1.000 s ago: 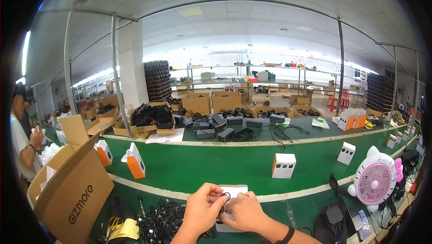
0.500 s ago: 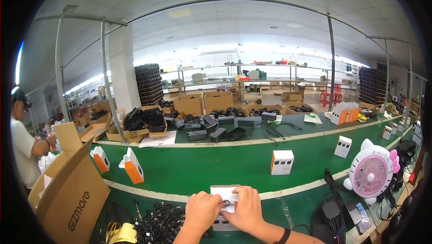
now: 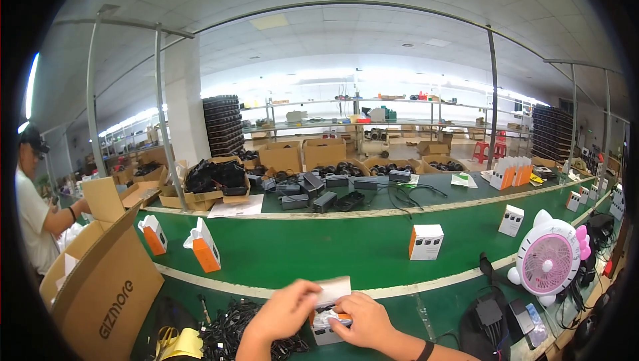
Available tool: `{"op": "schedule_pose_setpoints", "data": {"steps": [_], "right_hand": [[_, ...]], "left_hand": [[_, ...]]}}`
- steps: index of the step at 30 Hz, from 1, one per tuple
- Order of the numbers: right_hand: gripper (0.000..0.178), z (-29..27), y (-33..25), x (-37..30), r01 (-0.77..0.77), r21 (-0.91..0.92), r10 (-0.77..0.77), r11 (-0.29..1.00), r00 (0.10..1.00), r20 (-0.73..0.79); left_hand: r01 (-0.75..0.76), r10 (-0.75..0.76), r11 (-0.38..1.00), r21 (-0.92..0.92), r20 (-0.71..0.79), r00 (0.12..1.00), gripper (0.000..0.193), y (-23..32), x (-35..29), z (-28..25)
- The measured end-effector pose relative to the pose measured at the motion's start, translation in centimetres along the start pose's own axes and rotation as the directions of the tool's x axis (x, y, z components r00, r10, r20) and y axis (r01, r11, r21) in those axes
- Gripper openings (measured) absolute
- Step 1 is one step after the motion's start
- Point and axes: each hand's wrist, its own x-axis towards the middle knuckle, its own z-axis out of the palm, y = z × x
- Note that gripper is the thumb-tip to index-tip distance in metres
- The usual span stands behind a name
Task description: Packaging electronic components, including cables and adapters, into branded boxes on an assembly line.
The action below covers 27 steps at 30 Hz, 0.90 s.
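A small white and orange carton point(image 3: 326, 336) stands at the near edge of the bench with its lid flap point(image 3: 335, 288) raised. Crumpled white wrapping shows in its mouth. My right hand point(image 3: 363, 320) grips the carton's right side, its fingers and thumb at the opening. Close by on the left is my left hand point(image 3: 285, 311), fingers loosely bent and apart, tips beside the flap; nothing shows in it. Left of it lies a heap of black cables point(image 3: 233, 334).
Several similar cartons, one a white box point(image 3: 426, 242), stand on the green belt point(image 3: 319, 244). A large cardboard box point(image 3: 110, 294) is at left, a pink and white fan point(image 3: 547, 258) at right. Black devices point(image 3: 324, 201) lie across the belt. A person point(image 3: 33, 208) works at far left.
My left hand has drawn back left and down from the carton's opening. My right hand has come lower onto the carton's side. White wrapping now shows in the mouth. The view has shifted slightly.
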Motion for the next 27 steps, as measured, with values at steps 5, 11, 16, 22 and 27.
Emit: {"op": "schedule_pose_setpoints", "data": {"steps": [5,11,16,22,27], "right_hand": [[0.026,0.7,1.2,0.1,-0.130,0.259,0.108,0.957,0.990,0.096],[0.048,4.8,2.8,-2.6,-0.418,0.764,0.510,0.492,0.849,0.136],[0.032,6.3,3.9,-4.1,-0.281,0.934,0.452,0.220,0.878,0.158],[0.041,5.2,4.6,-4.1,-0.237,0.906,0.305,0.351,0.944,0.128],[0.042,4.8,5.5,-4.2,-0.236,0.890,0.197,0.390,0.966,0.170]], "left_hand": [[0.197,-0.204,0.976,-0.096,-0.064,0.977,0.062,-4.6,-0.4,0.0],[-0.208,0.229,0.965,0.162,-0.125,0.965,0.052,-1.8,-0.8,3.8],[-0.362,0.459,0.818,0.447,-0.129,0.879,0.036,-2.9,-2.2,5.5],[-0.273,0.323,0.771,0.575,0.017,0.946,0.038,1.2,-3.1,4.4],[0.018,-0.109,0.729,0.685,0.089,0.990,0.080,4.3,-5.6,5.1]]}}
